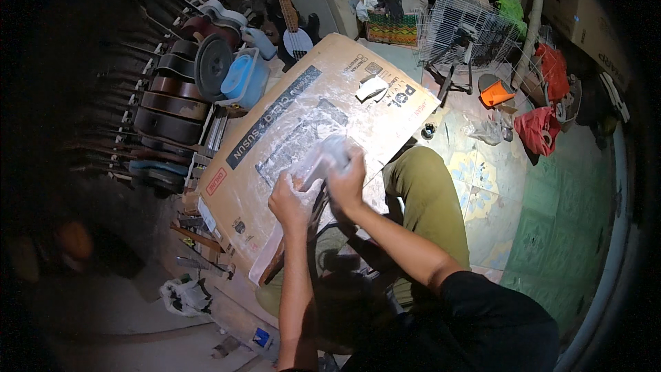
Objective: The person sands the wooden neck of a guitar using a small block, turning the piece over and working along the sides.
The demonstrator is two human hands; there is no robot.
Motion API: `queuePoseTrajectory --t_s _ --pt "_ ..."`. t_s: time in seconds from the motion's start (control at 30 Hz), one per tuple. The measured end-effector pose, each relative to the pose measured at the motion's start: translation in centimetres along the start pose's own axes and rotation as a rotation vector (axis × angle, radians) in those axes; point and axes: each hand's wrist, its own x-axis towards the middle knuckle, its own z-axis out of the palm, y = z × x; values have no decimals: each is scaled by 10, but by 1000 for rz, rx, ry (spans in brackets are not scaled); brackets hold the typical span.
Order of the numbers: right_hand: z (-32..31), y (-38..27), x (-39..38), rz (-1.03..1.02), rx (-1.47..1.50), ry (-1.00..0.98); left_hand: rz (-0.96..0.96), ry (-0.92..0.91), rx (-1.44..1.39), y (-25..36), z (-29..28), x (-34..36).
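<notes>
My left hand (289, 201) is closed around a long, dust-covered wooden piece shaped like a guitar neck (267, 262). It slants from beside my left forearm up to its wider far end, with a brown side and a pale, dusty upper face. At that far end my right hand (346, 178) is curled, its fingers pressed in and partly smeared by motion. A greyish blur lies under these fingers, and I cannot make out what it is. Beneath both hands is a flattened cardboard sheet (406, 120) streaked with white dust.
A torn white scrap (372, 89) lies on the cardboard. Several guitars (172, 107) stand in a row at left, near a blue plastic tub (242, 79). At far right are a wire rack (465, 24), an orange container (494, 91) and a red bag (538, 131). A small jar (429, 131) stands on the tiles.
</notes>
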Motion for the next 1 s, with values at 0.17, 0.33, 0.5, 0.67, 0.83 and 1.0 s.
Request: queuePoseTrajectory --t_s 0.17,0.33,0.5,0.67,0.83,1.0 --pt "0 3 -1 -621 62 -186 -35 -53 -53 -24 2 8" --pt "-9 -26 -15 -649 -117 -287 -78 -18 -129 -32 -4 12" --pt "-46 -41 45 -332 -418 -330 -53 -24 -43 -4 -2 2" --pt "-61 -73 22 -513 -425 -600 -59 -2 -28 -8 0 1" --pt "-56 -89 26 -497 -475 -589 -119 -41 24 2 -2 -2" --pt "-57 -85 43 -395 -555 -640 -92 -51 -4 17 -7 1"
